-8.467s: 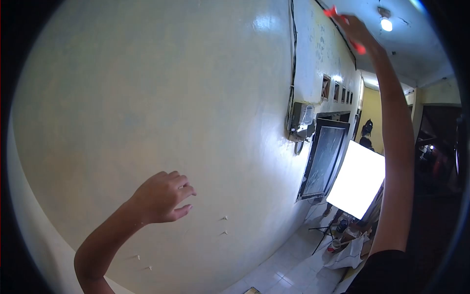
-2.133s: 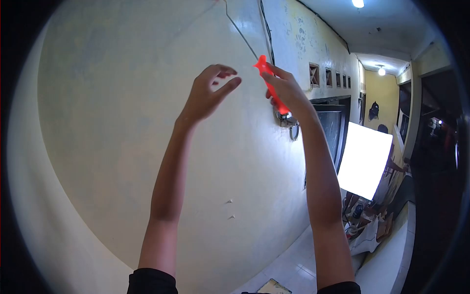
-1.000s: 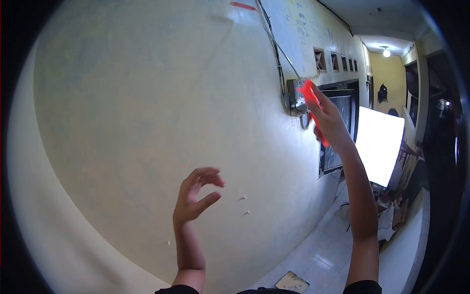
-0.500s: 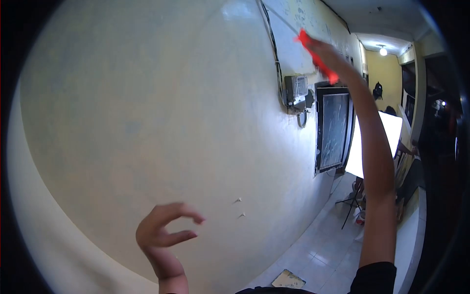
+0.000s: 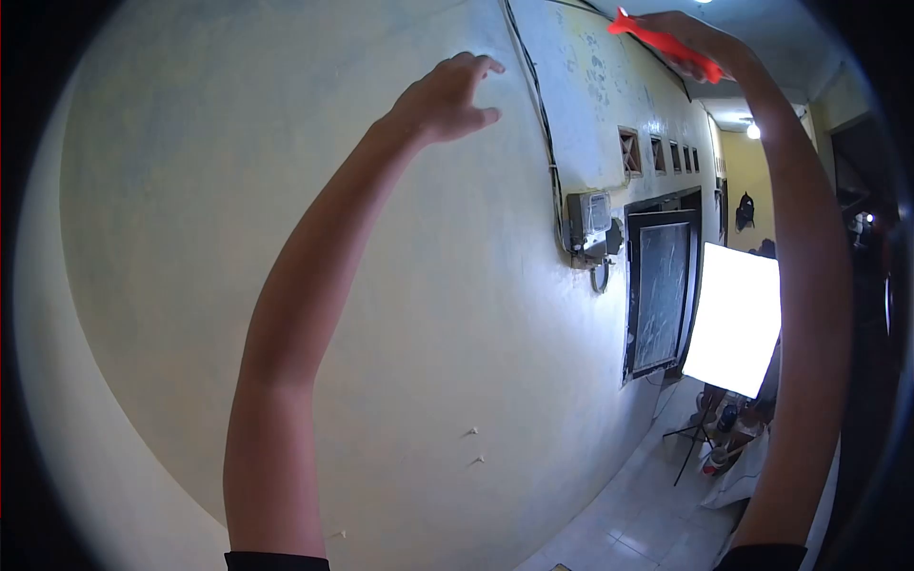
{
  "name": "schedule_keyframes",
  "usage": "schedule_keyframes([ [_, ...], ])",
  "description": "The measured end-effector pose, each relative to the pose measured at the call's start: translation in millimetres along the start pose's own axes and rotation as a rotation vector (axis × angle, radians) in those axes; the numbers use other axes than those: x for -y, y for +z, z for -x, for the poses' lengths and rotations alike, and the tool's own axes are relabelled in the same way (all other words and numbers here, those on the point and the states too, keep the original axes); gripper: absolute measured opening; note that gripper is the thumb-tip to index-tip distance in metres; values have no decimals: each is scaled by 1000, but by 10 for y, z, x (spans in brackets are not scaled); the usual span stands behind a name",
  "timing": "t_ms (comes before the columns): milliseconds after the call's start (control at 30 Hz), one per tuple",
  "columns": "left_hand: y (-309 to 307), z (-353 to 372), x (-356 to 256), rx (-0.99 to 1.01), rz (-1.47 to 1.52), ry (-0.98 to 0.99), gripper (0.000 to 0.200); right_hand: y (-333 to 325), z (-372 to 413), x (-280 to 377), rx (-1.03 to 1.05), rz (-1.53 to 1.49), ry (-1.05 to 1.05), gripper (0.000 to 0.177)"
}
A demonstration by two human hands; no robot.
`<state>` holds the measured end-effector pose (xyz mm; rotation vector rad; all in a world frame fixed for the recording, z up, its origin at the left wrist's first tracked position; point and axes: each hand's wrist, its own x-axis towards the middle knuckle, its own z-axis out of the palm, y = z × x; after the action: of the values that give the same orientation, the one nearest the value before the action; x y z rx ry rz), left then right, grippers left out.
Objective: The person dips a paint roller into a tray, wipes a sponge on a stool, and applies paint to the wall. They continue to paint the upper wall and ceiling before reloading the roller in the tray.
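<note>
High at the upper right, my right hand (image 5: 697,36) is closed around a red elongated object (image 5: 659,40). Its narrow, flared tip points left; its exact kind is not clear, and my fingers cover part of it. My left hand (image 5: 452,98) is raised in front of the pale wall (image 5: 314,171), thumb and fingers apart, with nothing visible between them. It is nearest to the black cable (image 5: 541,105) that runs down the wall, without touching it.
An electric meter box (image 5: 590,217) juts from the wall beside a dark-framed window (image 5: 660,285). A bright white light panel (image 5: 733,319) stands on a tripod (image 5: 693,443) over the tiled floor (image 5: 628,533). Small pegs (image 5: 473,431) stick out low on the wall.
My left hand has risen from low on the wall to near the cable, its arm now extended. My right hand has moved up and right with the red object. The view has tilted upward.
</note>
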<state>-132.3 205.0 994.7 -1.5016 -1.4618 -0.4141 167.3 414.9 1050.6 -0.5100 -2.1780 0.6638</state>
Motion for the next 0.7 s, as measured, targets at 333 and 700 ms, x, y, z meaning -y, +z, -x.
schedule_keyframes([
  [333,116,-583,19,-108,129,-3,77,369,-150,430,-297,78,-424,45],
  [700,381,-903,489,-187,283,45,79,447,-1038,781,-94,-87,-334,39],
])
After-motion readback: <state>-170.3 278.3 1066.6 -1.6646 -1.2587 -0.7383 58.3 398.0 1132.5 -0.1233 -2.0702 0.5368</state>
